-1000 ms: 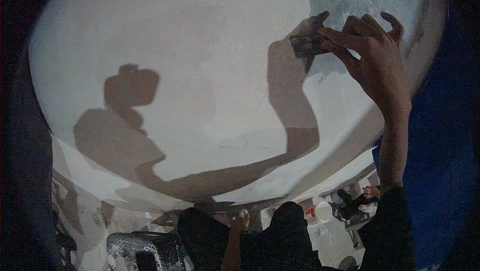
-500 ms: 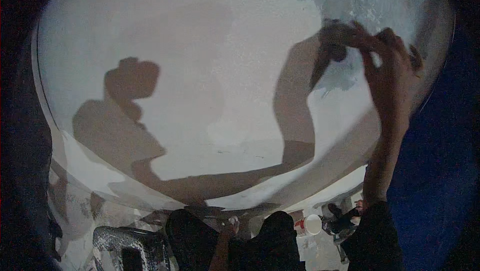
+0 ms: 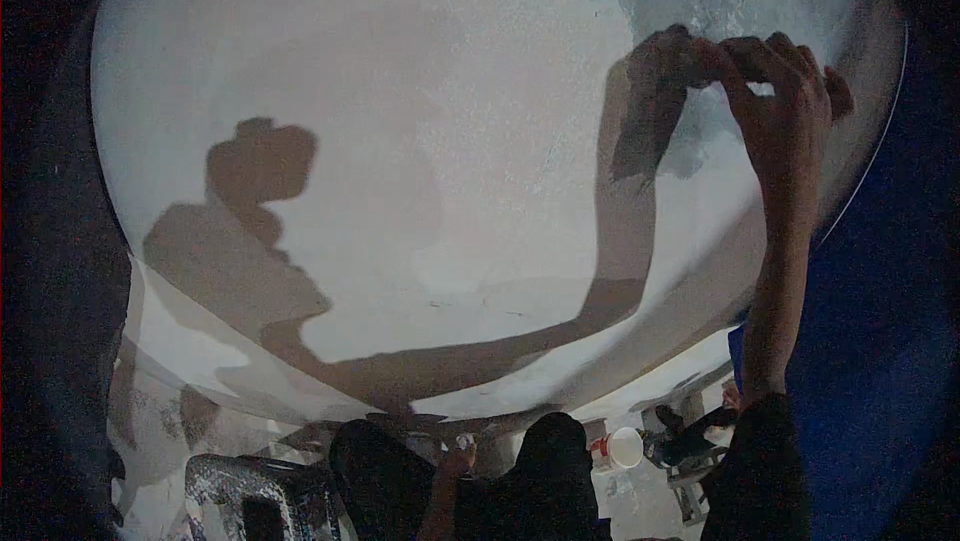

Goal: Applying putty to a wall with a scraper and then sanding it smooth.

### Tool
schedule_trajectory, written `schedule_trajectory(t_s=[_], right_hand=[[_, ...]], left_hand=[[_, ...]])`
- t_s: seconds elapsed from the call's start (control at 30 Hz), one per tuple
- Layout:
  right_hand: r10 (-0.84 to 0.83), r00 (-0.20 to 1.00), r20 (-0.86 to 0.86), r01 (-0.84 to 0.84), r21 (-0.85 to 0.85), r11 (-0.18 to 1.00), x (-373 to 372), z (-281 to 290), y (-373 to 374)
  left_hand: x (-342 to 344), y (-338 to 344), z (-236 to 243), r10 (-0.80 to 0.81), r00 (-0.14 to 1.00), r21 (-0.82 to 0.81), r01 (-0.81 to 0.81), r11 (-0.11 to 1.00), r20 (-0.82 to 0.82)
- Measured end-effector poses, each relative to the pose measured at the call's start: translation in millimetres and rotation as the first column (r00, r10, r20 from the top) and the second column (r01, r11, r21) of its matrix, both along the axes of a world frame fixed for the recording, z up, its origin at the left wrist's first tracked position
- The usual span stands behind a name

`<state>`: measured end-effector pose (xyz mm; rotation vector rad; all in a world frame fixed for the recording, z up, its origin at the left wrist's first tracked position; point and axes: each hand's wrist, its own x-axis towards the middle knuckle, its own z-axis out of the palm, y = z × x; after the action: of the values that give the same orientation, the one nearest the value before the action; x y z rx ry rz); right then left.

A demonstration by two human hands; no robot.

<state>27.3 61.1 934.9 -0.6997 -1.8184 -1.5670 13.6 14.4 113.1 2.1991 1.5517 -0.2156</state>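
Observation:
My right hand (image 3: 785, 106) is raised to a broad whitish surface (image 3: 500, 171), at the edge of a rough grey patch (image 3: 690, 1). Its fingers are bent and the thumb meets them. Whatever they grip, if anything, is lost in the dark and the shadow. Low in the picture, between my dark-clothed knees, my left hand (image 3: 455, 463) is closed around a small pale thing that I cannot make out. The shadow of my head and right arm falls across the surface.
A paint-spattered dark stool (image 3: 225, 471) stands at lower left. A white bucket (image 3: 626, 448) with red on its side is at lower right. Past it, another person in dark clothes (image 3: 685, 439) is partly visible. Blue (image 3: 870, 341) fills the right side.
My right hand has shifted slightly on the surface and its fingers sit at a different angle. The arm's shadow has moved right. My left hand stays low, nearly still.

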Motion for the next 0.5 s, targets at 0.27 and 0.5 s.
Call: schedule_trajectory(t_s=[0.27, 0.5], right_hand=[[0.116, 0.99, 0.075, -0.118, 0.02, 0.993, -31.7, -8.3, -12.7], [0.125, 0.979, 0.158, -0.14, 0.088, 0.986, -28.4, -14.1, -10.8]], left_hand=[[-16.7, -15.1, -106.5, 0.164, 0.922, 0.874, 0.261, 0.409, -0.352], [-57.3, -32.5, -81.0, 0.31, 0.633, 0.705, 0.645, 0.295, -0.709]])
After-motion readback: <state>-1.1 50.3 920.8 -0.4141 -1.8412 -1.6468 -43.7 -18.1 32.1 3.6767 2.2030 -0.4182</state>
